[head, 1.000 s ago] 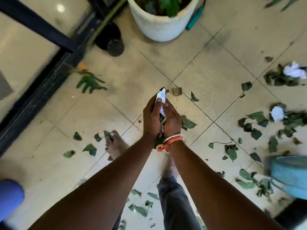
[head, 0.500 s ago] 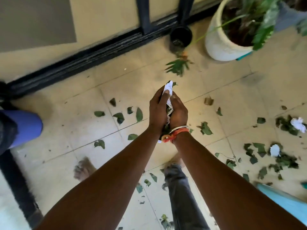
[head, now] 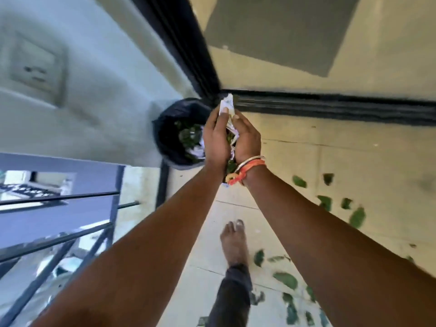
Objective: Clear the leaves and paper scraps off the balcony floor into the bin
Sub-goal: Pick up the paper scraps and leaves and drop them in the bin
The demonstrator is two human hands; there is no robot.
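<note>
A wad (head: 227, 107) of leaves and paper is clamped between the left hand (head: 215, 138) and the right hand (head: 247, 140), both cupped around it, beside the bin (head: 160, 138) and overlapping its right rim. Greenery is already seen inside. Paper sticks out above the fingertips and leaf shows at the wrists. If the palms are parted before the wad is centred over the opening, scraps would likely be spilled on the floor (head: 295, 161) or blown through the railing (head: 70, 232). More leaves (head: 357, 217) lie to the right.
</note>
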